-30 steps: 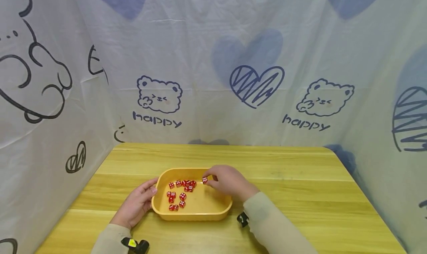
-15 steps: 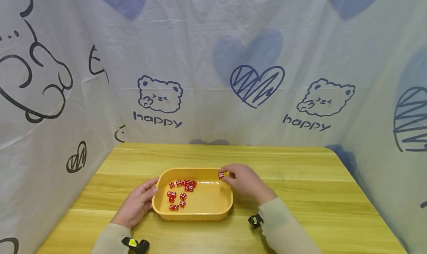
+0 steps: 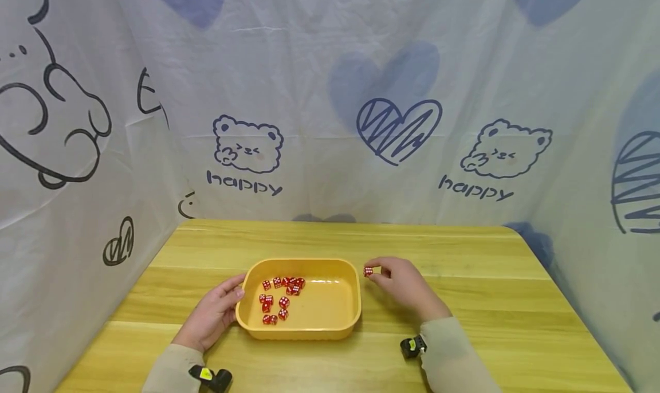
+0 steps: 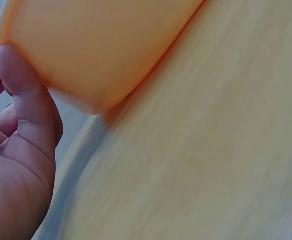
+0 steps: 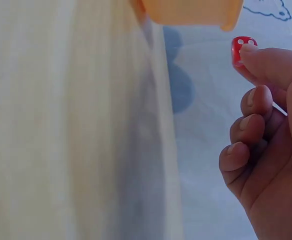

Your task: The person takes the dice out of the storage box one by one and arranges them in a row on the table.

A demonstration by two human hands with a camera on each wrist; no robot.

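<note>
So the right hand (image 3: 404, 283) was the busy one: it had a red die (image 3: 368, 271) pinched right at the fingertips, with the other fingers curled in below. That die was outside the yellow tub (image 3: 299, 334), which sat just left of the right fingers, and it looked lifted off the tabletop (image 3: 464, 267), though how high I couldn't tell. The left hand (image 3: 208, 315) gripped the end of the tub beside it, thumb up by the rim, some of its fingers partly hidden. The other dice (image 3: 295, 290) lay inside, mostly in the half closest to the left fingers, with bare tub floor nearer the right ones. My read was that the step in hand was carrying that single die clear of the tub. Next move, I figured, called for lowering it gently to the tabletop under the right fingers, then letting go, while the left fingers steadied the tub
</note>
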